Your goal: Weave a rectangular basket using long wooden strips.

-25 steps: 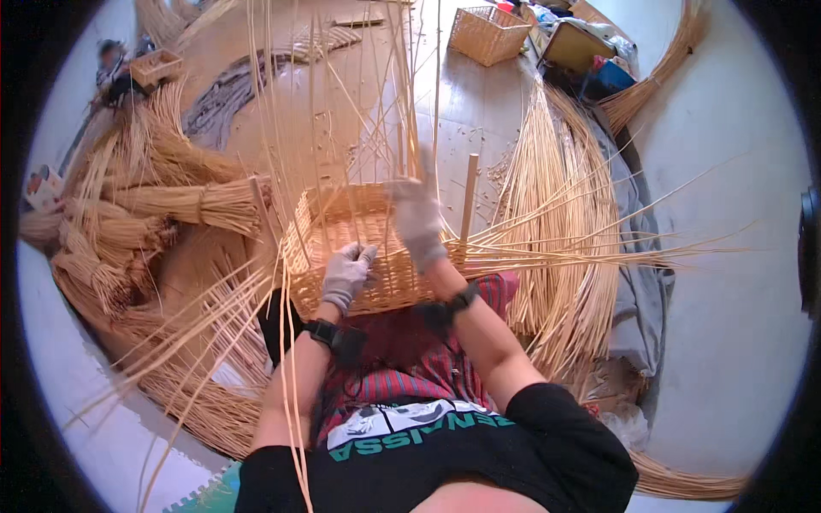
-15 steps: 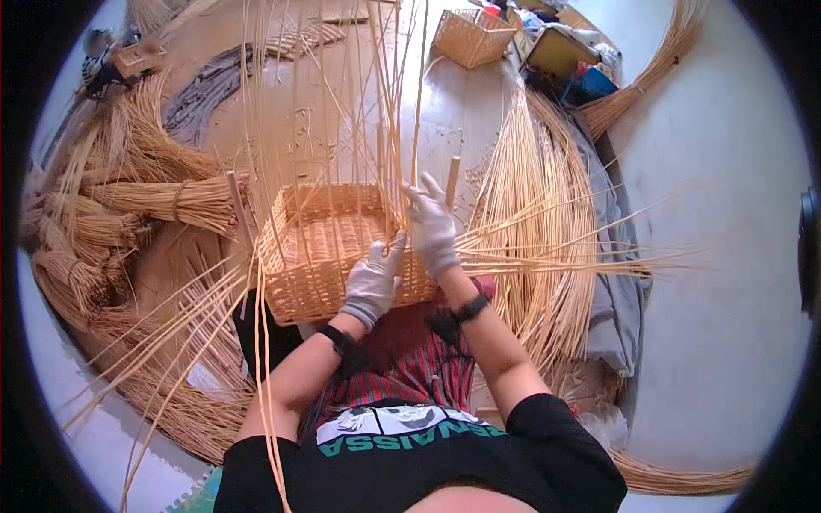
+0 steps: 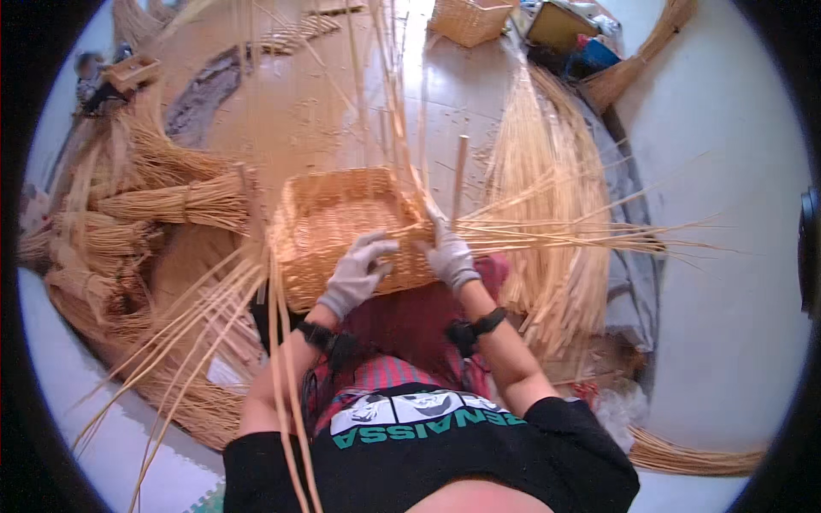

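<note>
A rectangular wicker basket (image 3: pixel 342 274) of pale woven willow rests at my lap, its open top facing up. Long loose wicker strands (image 3: pixel 398 111) rise from its far right side, and others stick out to both sides. My left hand (image 3: pixel 355 275), in a pale grey glove, is at the near wall with its fingers curved and apart, nothing seen in them. At the right corner, my gloved right hand (image 3: pixel 451 256) closes around wicker strands by the rim; its fingertips are partly hidden and blurred.
Tied willow bundles (image 3: pixel 184 201) lie at the left, and a broad spread of loose rods (image 3: pixel 547 197) lies at the right. A wooden stick (image 3: pixel 460 175) stands beyond the basket's right corner. Another wicker basket (image 3: pixel 470 21) sits at the back. A person (image 3: pixel 98 85) is at the far left.
My right hand has come down from its raised, spread pose onto the basket's right corner. My left hand has drawn back from that corner, opening its fingers. The basket has turned slightly.
</note>
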A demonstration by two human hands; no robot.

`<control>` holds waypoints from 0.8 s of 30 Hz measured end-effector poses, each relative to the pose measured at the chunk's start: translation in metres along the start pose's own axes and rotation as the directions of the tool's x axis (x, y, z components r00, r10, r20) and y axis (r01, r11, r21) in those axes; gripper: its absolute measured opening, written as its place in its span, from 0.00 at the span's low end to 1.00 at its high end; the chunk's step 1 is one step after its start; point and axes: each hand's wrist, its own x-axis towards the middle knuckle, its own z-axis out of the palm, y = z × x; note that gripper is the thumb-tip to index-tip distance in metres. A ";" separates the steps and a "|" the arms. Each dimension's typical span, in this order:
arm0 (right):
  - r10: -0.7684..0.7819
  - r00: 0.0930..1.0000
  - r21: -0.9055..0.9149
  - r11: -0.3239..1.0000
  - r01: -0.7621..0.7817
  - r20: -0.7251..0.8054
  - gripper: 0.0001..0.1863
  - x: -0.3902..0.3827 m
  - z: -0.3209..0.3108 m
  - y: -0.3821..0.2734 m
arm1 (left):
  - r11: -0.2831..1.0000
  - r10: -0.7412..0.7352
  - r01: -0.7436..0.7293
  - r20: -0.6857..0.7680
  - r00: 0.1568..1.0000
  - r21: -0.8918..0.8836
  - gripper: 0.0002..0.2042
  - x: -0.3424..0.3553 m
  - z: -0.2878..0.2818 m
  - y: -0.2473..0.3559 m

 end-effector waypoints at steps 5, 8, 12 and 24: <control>0.048 0.967 0.296 0.955 0.029 -0.250 0.27 -0.004 0.034 -0.090 | 0.440 -0.890 0.556 -0.261 0.373 -0.705 0.09 -0.131 -0.112 -0.041; -0.539 0.833 0.404 0.795 0.453 0.127 0.22 -0.037 0.075 -0.161 | 0.498 -0.837 0.422 -0.293 0.461 -0.758 0.10 -0.160 -0.122 -0.073; -0.921 0.388 0.570 0.304 0.763 -0.028 0.30 -0.071 0.105 -0.248 | 0.896 -0.418 0.237 -0.535 0.734 -0.375 0.13 -0.157 -0.121 -0.065; -0.936 0.068 0.537 0.257 0.804 0.346 0.17 -0.095 0.074 -0.244 | 0.945 -0.214 0.258 -0.216 0.953 0.201 0.10 -0.101 -0.152 0.032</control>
